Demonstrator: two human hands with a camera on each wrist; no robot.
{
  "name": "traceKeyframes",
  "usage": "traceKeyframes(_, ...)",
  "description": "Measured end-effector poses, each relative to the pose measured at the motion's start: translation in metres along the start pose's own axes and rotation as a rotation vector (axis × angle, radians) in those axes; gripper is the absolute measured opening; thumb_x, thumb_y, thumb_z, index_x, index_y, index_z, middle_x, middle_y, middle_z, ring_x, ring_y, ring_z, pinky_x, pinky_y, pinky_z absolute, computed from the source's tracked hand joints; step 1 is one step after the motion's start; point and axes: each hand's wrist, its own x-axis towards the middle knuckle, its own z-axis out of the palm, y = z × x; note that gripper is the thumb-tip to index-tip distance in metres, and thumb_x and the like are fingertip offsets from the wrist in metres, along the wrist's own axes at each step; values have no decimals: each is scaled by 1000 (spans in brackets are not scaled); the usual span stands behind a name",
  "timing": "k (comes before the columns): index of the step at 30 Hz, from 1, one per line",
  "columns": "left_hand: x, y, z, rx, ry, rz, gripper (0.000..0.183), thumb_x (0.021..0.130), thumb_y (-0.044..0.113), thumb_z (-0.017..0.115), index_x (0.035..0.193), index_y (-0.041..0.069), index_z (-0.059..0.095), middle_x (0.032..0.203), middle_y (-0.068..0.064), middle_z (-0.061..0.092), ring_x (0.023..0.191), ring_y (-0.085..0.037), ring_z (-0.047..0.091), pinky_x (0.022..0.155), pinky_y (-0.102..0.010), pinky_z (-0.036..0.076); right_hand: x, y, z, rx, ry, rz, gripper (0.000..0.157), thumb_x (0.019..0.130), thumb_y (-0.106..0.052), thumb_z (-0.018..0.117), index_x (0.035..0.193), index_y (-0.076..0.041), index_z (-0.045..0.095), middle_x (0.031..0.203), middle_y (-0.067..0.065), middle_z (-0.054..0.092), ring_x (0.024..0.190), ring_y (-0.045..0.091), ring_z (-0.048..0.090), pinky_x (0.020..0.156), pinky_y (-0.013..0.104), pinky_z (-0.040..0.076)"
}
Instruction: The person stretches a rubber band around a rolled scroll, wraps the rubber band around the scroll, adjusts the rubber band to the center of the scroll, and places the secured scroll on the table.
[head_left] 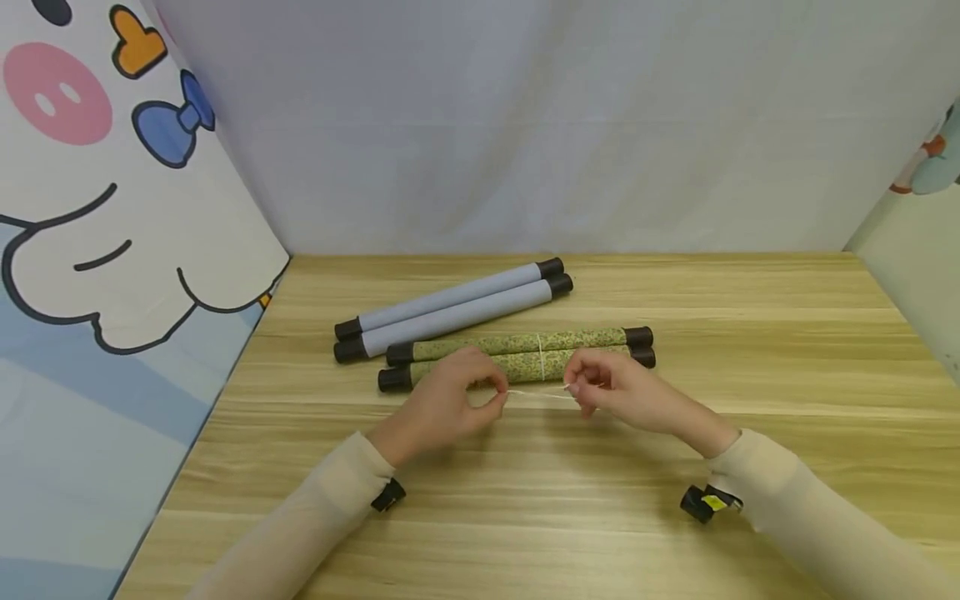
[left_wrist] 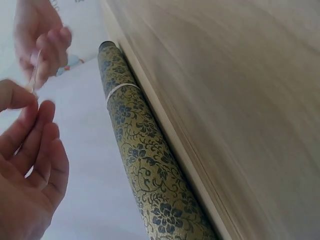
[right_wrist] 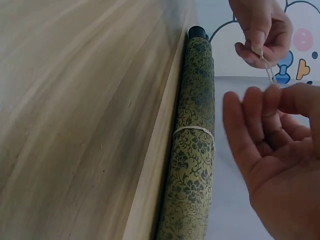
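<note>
The left hand (head_left: 452,398) and right hand (head_left: 621,388) are a little apart, each pinching a thin off-white cord (head_left: 542,394) between thumb and fingertips, with the span between them looking doubled. The cord hangs just clear of 2 rolled brocade scrolls (head_left: 517,365), on their near side, over the middle of the wooden table (head_left: 757,333).

The cord should be almost weightless, limp and hard to break, yet fiddly; its tips are best taken between thumb and forefinger pads. The brocade pair looks light to moderate in weight and stiff along its length, with a surface that ought to crush or crease if squeezed; the dark end knobs (head_left: 395,380) seem the safer hold, probably smooth and hard.

The brocade is woven in olive gold with dark blossoms and curling vines, and a narrow pale band (head_left: 541,358) crosses both cylinders. Behind, towards the table's far edge, 2 plain grey-blue scrolls (head_left: 465,315) lie slanted side by side, matte and slender, black at both ends.
</note>
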Motion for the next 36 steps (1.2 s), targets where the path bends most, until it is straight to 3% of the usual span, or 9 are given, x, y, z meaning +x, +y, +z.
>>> traceKeyframes(5,1,-1,2,-132,50,49,4,86,12,70,85,15,69,92,4,70,87,-8,59,73,-24,52,3,1,7,-308,-13,-64,17,91,-1,55,96,-12,66,77,-5,61,69,2,51,62,20,48)
traceKeyframes(11,1,5,9,-273,-151,208,14,81,5,72,80,18,64,114,5,71,102,-9,57,80,-20,50,7,3,9,-288,165,-11,14,80,-1,59,84,-14,59,77,-3,61,73,7,55,67,22,47)
traceKeyframes(14,1,10,13,-302,-263,211,15,81,5,71,80,17,64,119,6,70,109,-9,58,91,-24,51,10,2,10,-113,214,34,10,84,1,56,85,-9,58,84,2,66,79,10,62,73,27,55)
traceKeyframes(18,1,11,16,-213,-347,186,16,83,7,71,79,19,62,117,8,72,109,-7,59,99,-24,50,11,1,12,317,273,125,8,94,2,47,91,-3,52,82,3,65,76,12,67,76,33,62)
traceKeyframes(21,1,7,19,-114,-345,161,14,82,9,72,78,19,62,105,9,73,99,-7,59,90,-20,51,9,-1,11,566,279,138,8,98,-1,43,94,-7,45,68,-3,57,68,9,64,74,30,61)
traceKeyframes(24,2,3,19,-89,-309,110,11,80,11,72,81,19,64,95,11,70,90,-7,58,82,-19,51,8,-2,11,657,165,84,10,100,-4,43,96,-13,43,57,-6,45,59,9,57,67,29,58)
traceKeyframes(27,5,2,18,-114,-252,88,10,82,12,73,85,19,66,89,10,67,86,-7,57,78,-20,51,8,-2,14,575,5,40,8,102,-9,46,95,-12,44,51,-7,39,49,8,49,54,29,53)
traceKeyframes(30,9,4,17,-130,-187,108,8,84,16,74,90,19,69,91,9,68,88,-6,58,79,-21,51,10,-2,21,332,-94,31,21,103,-18,51,85,-7,48,47,-6,42,41,9,44,44,25,44)
traceKeyframes(36,10,8,22,-182,-115,112,20,81,25,81,99,17,74,92,8,72,88,-6,59,80,-20,51,12,-4,31,88,-24,78,32,100,-25,58,73,-8,54,55,1,58,47,16,58,45,25,48)
